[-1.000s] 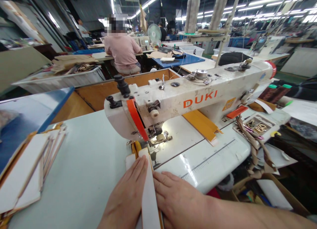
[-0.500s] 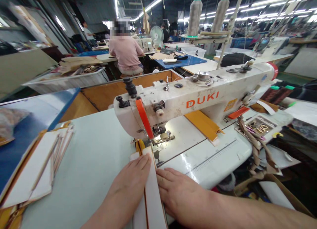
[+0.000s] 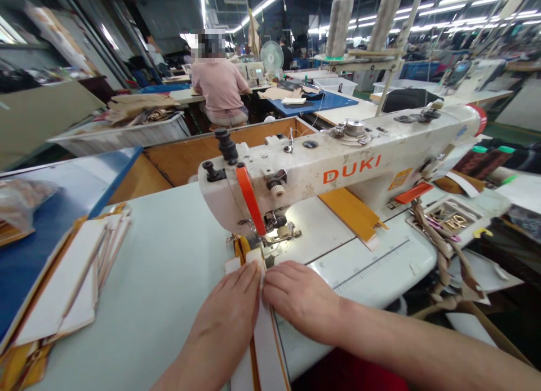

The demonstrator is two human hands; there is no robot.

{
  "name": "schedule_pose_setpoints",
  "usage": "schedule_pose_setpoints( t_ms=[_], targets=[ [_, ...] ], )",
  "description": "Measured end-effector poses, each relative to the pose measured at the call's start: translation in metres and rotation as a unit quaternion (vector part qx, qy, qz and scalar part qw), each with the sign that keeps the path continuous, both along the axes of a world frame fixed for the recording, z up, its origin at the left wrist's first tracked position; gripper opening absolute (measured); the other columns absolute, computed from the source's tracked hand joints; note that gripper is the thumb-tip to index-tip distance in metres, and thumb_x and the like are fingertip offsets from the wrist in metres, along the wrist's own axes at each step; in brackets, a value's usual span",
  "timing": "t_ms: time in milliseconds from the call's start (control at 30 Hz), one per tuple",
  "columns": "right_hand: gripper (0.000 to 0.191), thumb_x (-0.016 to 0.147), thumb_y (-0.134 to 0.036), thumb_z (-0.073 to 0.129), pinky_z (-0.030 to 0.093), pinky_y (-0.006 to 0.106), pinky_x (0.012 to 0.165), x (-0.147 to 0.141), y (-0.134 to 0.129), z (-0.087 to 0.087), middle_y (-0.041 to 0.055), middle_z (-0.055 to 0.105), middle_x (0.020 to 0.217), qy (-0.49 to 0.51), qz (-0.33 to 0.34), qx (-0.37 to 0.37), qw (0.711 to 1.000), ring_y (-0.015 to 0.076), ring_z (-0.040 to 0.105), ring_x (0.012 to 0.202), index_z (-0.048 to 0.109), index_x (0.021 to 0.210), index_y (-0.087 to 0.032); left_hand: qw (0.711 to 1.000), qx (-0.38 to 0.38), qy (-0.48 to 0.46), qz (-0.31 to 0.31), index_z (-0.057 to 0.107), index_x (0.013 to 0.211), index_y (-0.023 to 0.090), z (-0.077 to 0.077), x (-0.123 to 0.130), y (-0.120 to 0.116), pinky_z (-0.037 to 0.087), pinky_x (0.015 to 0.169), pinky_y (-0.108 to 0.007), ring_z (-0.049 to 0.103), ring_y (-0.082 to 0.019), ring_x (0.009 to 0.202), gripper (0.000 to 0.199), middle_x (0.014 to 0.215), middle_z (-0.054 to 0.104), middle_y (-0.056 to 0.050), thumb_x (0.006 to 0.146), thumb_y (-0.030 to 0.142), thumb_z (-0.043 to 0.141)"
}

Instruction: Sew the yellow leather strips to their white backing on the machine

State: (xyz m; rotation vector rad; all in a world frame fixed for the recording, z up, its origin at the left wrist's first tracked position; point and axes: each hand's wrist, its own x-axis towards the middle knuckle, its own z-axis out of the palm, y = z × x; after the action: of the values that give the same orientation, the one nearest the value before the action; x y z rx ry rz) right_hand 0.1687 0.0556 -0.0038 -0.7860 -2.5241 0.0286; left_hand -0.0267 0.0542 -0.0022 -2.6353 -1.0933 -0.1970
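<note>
A long zipper panel [image 3: 270, 346], with two white-backed strips and mustard zipper tape between them, runs from the table's near edge up to the sewing machine's [image 3: 264, 233] presser foot. My left hand [image 3: 230, 309] lies flat on the strips, its fingertips just short of the foot. Against it on the right, my right hand [image 3: 298, 298] has its fingers curled at the panel's right edge, gripping there; its fingertips are partly hidden. The lit needle area is directly ahead of both hands. The zipper tape's far end [image 3: 242, 245] pokes out left of the foot.
A stack of white-backed pieces [image 3: 70, 284] lies at left, beside a plastic bag [image 3: 25, 205]. Mustard pieces [image 3: 350, 213] rest under the machine arm. At right stands a tray [image 3: 454, 213] of metal hardware with fabric straps [image 3: 442, 256]. A person in pink [image 3: 220, 89] sits ahead.
My right hand has moved forward and left, up against my left hand, and its fingers are more curled. My left hand stays on the strips. The view has shifted slightly.
</note>
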Motion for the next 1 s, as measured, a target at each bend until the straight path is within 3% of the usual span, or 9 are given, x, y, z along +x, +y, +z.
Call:
schedule_pose_setpoints(
  t_ms=[133, 367, 600, 800, 1000],
  targets=[
    [0.024, 0.098, -0.018, 0.046, 0.044, 0.031, 0.082, 0.003, 0.009, 0.003, 0.0030, 0.062, 0.084, -0.026, 0.072, 0.027, 0.997, 0.0185, 0.054, 0.085, 0.059, 0.077, -0.016, 1.000, 0.015, 0.013, 0.014, 0.058, 0.121, 0.008, 0.001, 0.002, -0.004, 0.050, 0.093, -0.039, 0.062, -0.025, 0.111, 0.044, 0.121, 0.066, -0.016, 0.082, 0.009, 0.037],
    [0.021, 0.094, -0.017, 0.050, 0.044, 0.031, 0.078, 0.003, 0.017, 0.005, 0.0022, 0.060, 0.079, -0.040, 0.117, 0.040, 0.991, 0.0181, 0.055, 0.079, 0.058, 0.075, -0.017, 0.995, 0.087, 0.041, 0.002, 0.061, 0.114, 0.008, -0.004, 0.004, -0.008, 0.051, 0.090, -0.034, 0.064, -0.023, 0.107, 0.044, 0.117, 0.068, -0.014, 0.079, 0.005, 0.035],
    [0.024, 0.096, -0.016, 0.046, 0.044, 0.030, 0.076, 0.012, 0.030, 0.002, 0.0017, 0.060, 0.079, -0.035, 0.115, 0.070, 0.990, 0.0171, 0.055, 0.077, 0.056, 0.073, -0.017, 0.994, 0.104, -0.022, -0.007, 0.057, 0.114, 0.003, -0.006, 0.015, 0.001, 0.052, 0.089, -0.034, 0.064, -0.024, 0.106, 0.041, 0.111, 0.069, -0.018, 0.082, 0.003, 0.032],
    [0.024, 0.097, -0.016, 0.045, 0.044, 0.030, 0.079, 0.018, 0.045, 0.002, 0.0026, 0.062, 0.083, -0.040, 0.112, 0.076, 0.990, 0.0165, 0.057, 0.080, 0.057, 0.076, -0.016, 0.994, 0.091, -0.064, 0.019, 0.054, 0.118, 0.006, -0.008, 0.023, 0.016, 0.054, 0.088, -0.037, 0.063, -0.025, 0.107, 0.040, 0.112, 0.068, -0.018, 0.088, 0.009, 0.028],
    [0.026, 0.098, -0.016, 0.043, 0.045, 0.029, 0.084, 0.019, 0.046, 0.001, 0.0032, 0.064, 0.088, -0.025, 0.111, 0.071, 0.991, 0.0160, 0.058, 0.084, 0.058, 0.076, -0.016, 0.994, 0.071, -0.077, 0.013, 0.054, 0.117, 0.006, -0.006, 0.025, 0.015, 0.053, 0.090, -0.037, 0.063, -0.025, 0.107, 0.037, 0.110, 0.068, -0.017, 0.090, 0.009, 0.029]
  ],
)
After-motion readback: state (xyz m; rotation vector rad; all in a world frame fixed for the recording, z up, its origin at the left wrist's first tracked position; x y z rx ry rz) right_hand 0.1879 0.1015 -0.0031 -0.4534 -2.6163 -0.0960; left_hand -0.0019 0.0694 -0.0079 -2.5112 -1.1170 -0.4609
